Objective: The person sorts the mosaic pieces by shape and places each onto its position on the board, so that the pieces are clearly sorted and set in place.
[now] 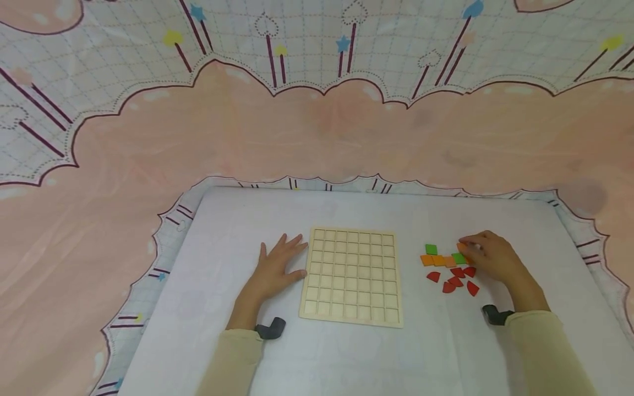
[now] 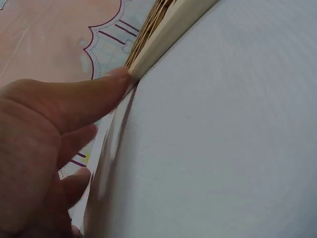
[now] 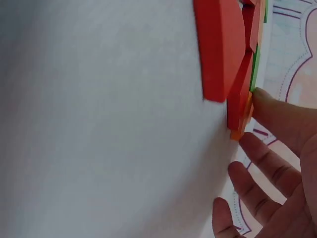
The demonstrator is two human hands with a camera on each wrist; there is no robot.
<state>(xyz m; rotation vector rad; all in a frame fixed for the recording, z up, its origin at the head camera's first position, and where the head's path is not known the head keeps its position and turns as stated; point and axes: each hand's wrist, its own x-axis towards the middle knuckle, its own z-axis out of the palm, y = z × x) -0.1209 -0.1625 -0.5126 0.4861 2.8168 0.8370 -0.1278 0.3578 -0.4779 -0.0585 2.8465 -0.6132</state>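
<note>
A pale wooden board point(image 1: 351, 277) with a grid of square recesses lies flat on the table. At its left side my left hand point(image 1: 278, 269) rests with fingers spread. The left wrist view shows that thumb touching the board's edge point(image 2: 168, 37). To the right of the board, my right hand point(image 1: 495, 261) pinches an orange tile point(image 1: 462, 247) between thumb and forefinger; its other fingers are loosely bent in the right wrist view. Beside it lie green tiles point(image 1: 431, 249), a row of orange tiles point(image 1: 438, 260) and several red quarter-round pieces point(image 1: 455, 281).
The white table point(image 1: 238, 220) has a cloth with a scalloped, patterned border under it. Dark wrist-worn devices point(image 1: 271, 329) sit by both cuffs. A peach and white patterned cloth point(image 1: 317, 132) spreads behind the table.
</note>
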